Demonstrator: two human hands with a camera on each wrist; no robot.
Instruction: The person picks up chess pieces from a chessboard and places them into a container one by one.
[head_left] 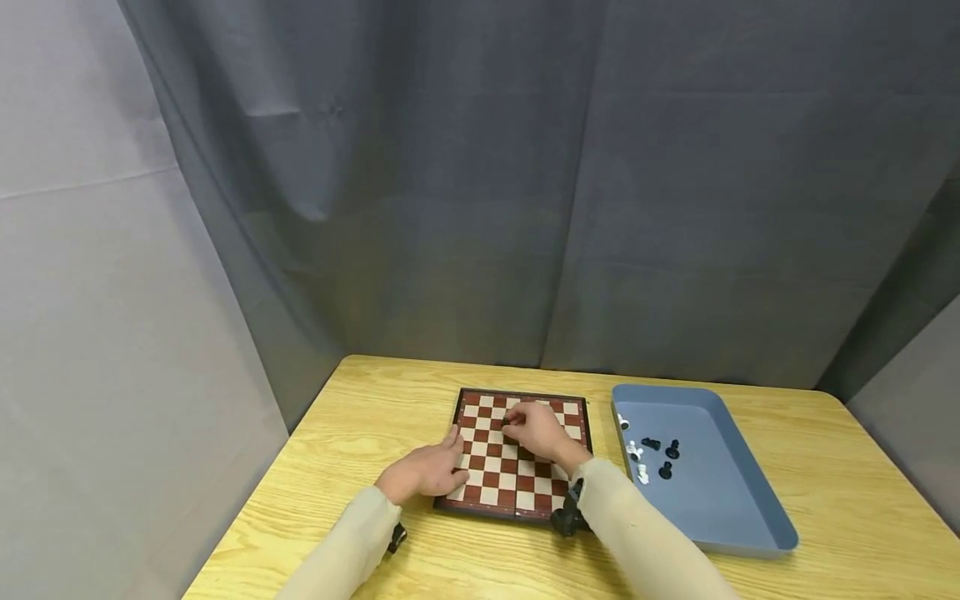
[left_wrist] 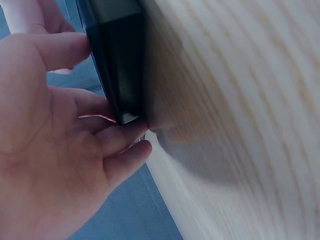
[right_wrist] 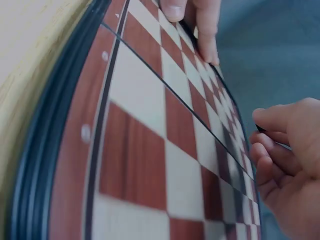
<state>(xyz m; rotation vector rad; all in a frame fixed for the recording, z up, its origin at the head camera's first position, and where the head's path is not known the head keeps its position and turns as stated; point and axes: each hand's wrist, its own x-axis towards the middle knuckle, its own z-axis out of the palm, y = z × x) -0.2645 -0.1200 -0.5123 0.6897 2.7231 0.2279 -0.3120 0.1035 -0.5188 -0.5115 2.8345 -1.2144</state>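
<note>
A red-and-white chessboard with a dark frame lies on the table, a seam across its middle. Along its left edge rests my left hand, thumb near the front-left corner and fingers farther back. In the left wrist view that hand's fingers touch the board's dark side. Over the far middle squares, my right hand pinches a small black chess piece between thumb and fingers. Only a dark bit of the piece shows in the right wrist view; the fingers hide the rest.
A blue-grey tray stands right of the board. Inside, toward its left side, lie several black chess pieces and several white chess pieces. Grey curtains hang behind the wooden table.
</note>
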